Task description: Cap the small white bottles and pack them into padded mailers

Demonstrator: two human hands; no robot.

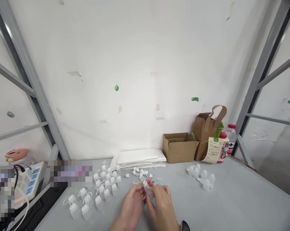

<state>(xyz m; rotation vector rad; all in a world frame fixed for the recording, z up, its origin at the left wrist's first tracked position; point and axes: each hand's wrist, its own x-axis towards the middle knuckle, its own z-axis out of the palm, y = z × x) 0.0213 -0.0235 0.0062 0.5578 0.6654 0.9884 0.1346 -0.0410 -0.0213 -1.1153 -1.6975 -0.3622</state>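
Dark wristband on the right wrist sits at the lower border of the view, just behind the grip. Right hand: fingers and thumb are closed around a small translucent bottle, which tilts with its white top away from the wearer. Left hand: fingertips close on the same bottle near its top. The hands partly cover the bottle, so how its cap is seated cannot be told with certainty.

Just beyond the grip, loose white caps lie scattered, a few close to the fingertips. Left of the grip, capped bottles stand in loose rows, the nearest of them close to the left hand. Right of the grip and well apart, a smaller group of white pieces lies on the gray table. Between that group and the right hand, table surface gives the widest room for moving. Beyond the caps, a stack of white sheets and a cardboard box bound the working area at the wall. Farther right stands a brown paper bag with a printed slip; its print is too small to read. Beside it, a red-capped bottle bears a red-and-white label.
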